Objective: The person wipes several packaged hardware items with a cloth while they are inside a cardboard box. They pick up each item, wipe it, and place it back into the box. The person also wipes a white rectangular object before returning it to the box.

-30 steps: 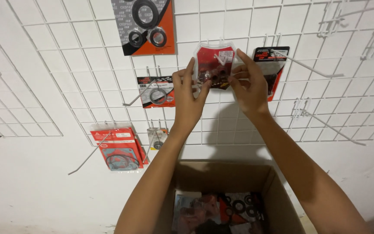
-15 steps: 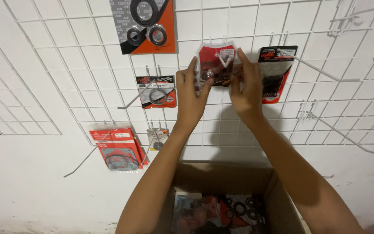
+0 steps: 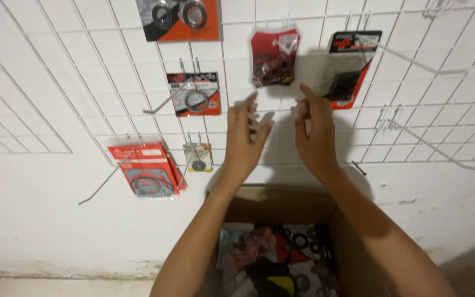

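The small red packet (image 3: pixel 274 58) of dark parts hangs on a hook high on the white wire grid (image 3: pixel 72 88), near its top edge and about mid-width, and neither hand touches it. Just below it the left hand (image 3: pixel 244 140) is raised with fingers loosely spread, empty, and the right hand (image 3: pixel 315 137) beside it is up too, fingers slightly curled, holding nothing. Right of the packet hangs a black-and-red blister pack (image 3: pixel 350 66). To the left sit a card with a ring seal (image 3: pixel 195 93) and an orange card with two seals (image 3: pixel 178 19) at the top edge. Lower left hang red gasket packs (image 3: pixel 147 170) and a tiny bag (image 3: pixel 198 158). Below the arms, an open cardboard box (image 3: pixel 281 201) holds more packets
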